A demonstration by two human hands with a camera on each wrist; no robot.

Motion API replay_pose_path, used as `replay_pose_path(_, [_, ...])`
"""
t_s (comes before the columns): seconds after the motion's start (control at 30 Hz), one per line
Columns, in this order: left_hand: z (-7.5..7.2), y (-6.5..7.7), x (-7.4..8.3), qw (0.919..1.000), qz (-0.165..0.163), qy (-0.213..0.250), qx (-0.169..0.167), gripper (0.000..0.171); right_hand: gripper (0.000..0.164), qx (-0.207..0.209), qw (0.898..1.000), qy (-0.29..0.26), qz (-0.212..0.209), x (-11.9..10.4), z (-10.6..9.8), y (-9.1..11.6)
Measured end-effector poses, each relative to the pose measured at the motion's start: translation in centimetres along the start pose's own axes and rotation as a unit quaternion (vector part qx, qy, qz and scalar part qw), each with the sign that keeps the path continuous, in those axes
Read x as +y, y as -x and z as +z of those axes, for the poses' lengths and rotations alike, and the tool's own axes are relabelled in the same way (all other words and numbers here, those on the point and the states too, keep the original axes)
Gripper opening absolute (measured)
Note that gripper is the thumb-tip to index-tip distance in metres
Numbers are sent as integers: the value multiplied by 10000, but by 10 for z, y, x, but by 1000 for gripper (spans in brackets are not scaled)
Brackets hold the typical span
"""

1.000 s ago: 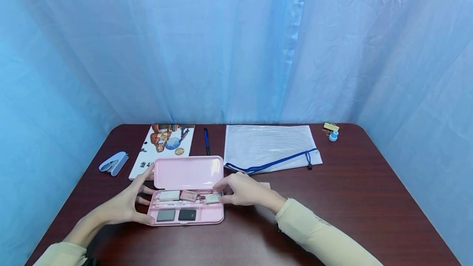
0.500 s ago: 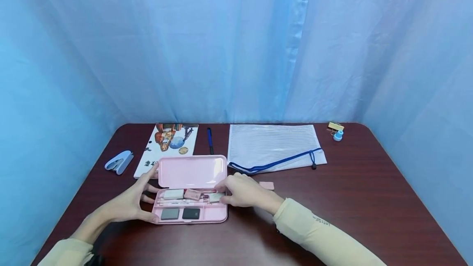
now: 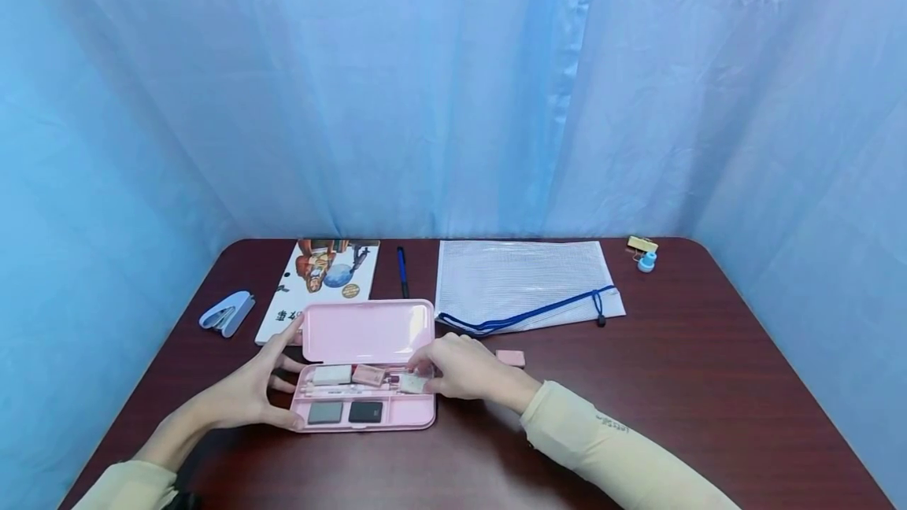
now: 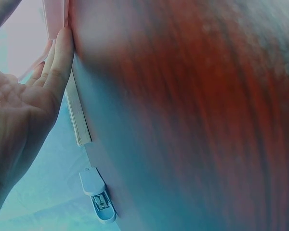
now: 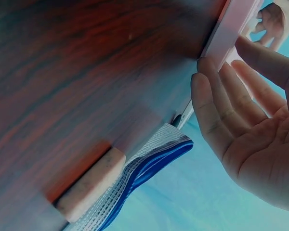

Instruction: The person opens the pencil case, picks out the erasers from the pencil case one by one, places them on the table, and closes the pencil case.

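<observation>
An open pink pencil case lies on the table, lid tipped back. My left hand spans its left end, thumb at the near corner and index finger at the lid; in the left wrist view its fingers lie fairly straight against the case. My right hand reaches over the right end and pinches a whitish eraser between thumb and index finger. A white eraser, a pink eraser and pens fill the back compartment. In front sit a grey block and a black block.
A stapler and a picture-covered book lie at the left. Behind the case are a blue pen and a mesh zip pouch. Another pink eraser lies by the right wrist. Far right: a yellow binder clip, a small blue object.
The whitish eraser under my right fingertips has shifted slightly and sits tilted. The head view has panned a little. My left hand stays at the case's left end.
</observation>
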State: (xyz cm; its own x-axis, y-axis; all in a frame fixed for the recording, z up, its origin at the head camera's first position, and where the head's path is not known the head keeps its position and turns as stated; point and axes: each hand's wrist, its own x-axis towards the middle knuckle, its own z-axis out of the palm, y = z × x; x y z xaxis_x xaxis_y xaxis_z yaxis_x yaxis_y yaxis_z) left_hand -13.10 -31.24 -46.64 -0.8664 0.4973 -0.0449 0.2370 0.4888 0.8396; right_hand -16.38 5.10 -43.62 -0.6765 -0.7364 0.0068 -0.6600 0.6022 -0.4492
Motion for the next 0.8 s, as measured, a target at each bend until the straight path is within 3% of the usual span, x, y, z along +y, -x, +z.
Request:
replay_pose_path(0.33, [0,-1,-1,9999,82,44,49,134,25,-168,9985,465,216,-7,-2,1])
replay_pose_path(0.8, [0,0,-2,9999,61,-40,70,133,27,-202,9994,176,228,-5,0,-1])
